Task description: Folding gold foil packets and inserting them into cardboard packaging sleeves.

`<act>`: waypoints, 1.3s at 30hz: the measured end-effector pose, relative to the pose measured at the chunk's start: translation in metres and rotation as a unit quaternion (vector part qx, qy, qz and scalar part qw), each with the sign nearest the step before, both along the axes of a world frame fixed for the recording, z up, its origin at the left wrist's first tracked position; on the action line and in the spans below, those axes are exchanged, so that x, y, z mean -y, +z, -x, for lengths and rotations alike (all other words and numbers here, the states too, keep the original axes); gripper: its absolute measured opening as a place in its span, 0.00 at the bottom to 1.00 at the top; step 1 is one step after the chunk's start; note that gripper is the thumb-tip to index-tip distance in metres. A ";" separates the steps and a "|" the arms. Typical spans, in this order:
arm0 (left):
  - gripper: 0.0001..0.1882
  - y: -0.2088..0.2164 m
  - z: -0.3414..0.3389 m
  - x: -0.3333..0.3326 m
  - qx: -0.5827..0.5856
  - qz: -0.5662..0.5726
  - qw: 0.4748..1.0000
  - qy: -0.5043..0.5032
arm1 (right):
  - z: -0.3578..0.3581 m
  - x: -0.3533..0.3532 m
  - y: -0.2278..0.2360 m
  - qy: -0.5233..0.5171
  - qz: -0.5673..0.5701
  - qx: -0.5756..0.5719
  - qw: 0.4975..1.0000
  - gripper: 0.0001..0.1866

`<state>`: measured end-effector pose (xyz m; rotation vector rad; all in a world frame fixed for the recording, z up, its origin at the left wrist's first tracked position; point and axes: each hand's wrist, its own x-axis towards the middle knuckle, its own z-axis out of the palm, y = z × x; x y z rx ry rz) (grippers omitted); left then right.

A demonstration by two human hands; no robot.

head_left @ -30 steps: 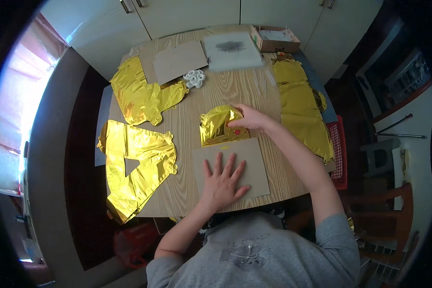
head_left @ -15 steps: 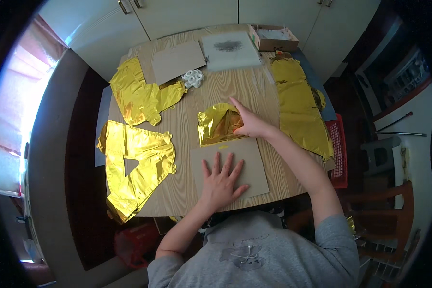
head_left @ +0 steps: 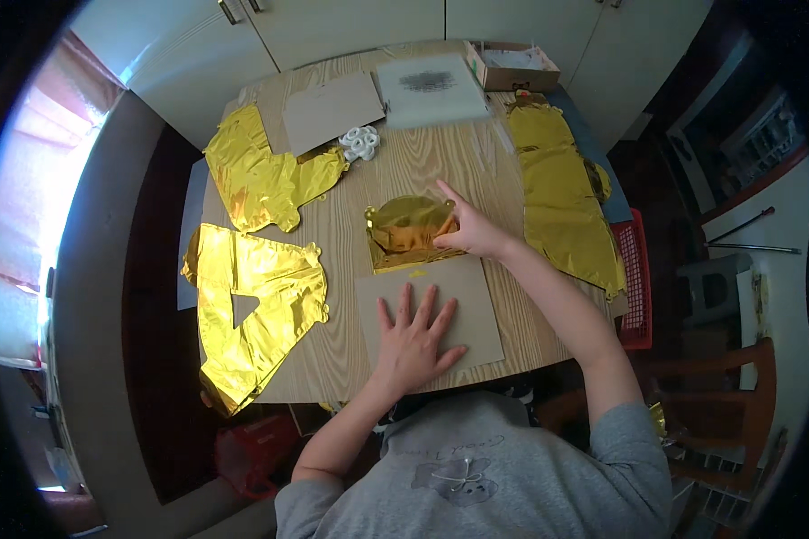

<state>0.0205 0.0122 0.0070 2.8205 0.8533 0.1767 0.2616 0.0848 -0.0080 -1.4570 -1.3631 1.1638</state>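
Left hand [head_left: 418, 337] first: it lies palm down and spread, its fingers apart, pressing nothing between them, on a grey-brown piece of cardboard [head_left: 476, 310]. Just past its fingertips the far edge of the cardboard meets a gold foil piece [head_left: 404, 235]; whether the foil runs under the cardboard cannot be told.

At the right side of that foil is the right hand [head_left: 478, 230]. Its thumb and index finger stand well apart, the index pointing away from the body and the thumb lying over the foil. The other fingers are mostly hidden, so whether they pinch the foil cannot be told.

The near edge of the table [head_left: 342, 364] runs just under the left wrist, with the cardboard's near edge close to it. To the left of the left hand, a strip of wood separates it from a shiny foil sheet [head_left: 283, 292] with a hole. Beyond the right hand, wood grain shows up to a pale sheet [head_left: 454, 108] with a dark smudge; white rings [head_left: 360, 144] lie farther off to its left. To its right, a narrower band of wood leads to a long foil sheet [head_left: 557, 202], near the forearm.
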 end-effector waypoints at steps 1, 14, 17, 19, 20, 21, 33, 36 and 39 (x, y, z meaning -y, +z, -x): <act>0.38 0.000 0.000 0.000 0.001 0.001 1.000 0.000 | 0.000 0.001 0.001 0.014 0.006 -0.007 1.000 0.49; 0.38 -0.001 -0.001 0.000 0.011 0.001 1.000 0.000 | 0.004 0.033 0.015 0.075 -0.039 0.229 0.970 0.15; 0.38 -0.002 0.000 -0.001 0.010 -0.004 1.000 -0.001 | 0.002 0.038 -0.001 0.100 -0.135 0.225 0.960 0.15; 0.38 0.001 -0.001 -0.001 -0.007 0.006 1.000 0.000 | 0.003 0.046 -0.007 0.106 -0.179 0.251 0.945 0.15; 0.38 0.006 -0.002 -0.001 -0.023 0.020 1.000 0.004 | 0.006 0.051 -0.005 0.106 -0.193 0.266 0.939 0.15; 0.38 0.008 -0.002 -0.001 -0.040 0.034 0.999 0.007 | 0.009 0.056 -0.003 0.106 -0.207 0.280 0.931 0.15; 0.35 -0.016 0.002 -0.004 0.010 0.067 0.998 -0.011 | 0.022 0.076 -0.009 0.090 -0.315 0.400 0.856 0.13; 0.35 -0.013 0.002 -0.004 0.010 0.065 0.998 -0.008 | 0.023 0.078 -0.014 0.087 -0.322 0.403 0.852 0.13; 0.35 -0.013 0.000 -0.003 0.005 0.036 0.999 -0.003 | 0.022 0.078 -0.019 0.094 -0.325 0.403 0.850 0.13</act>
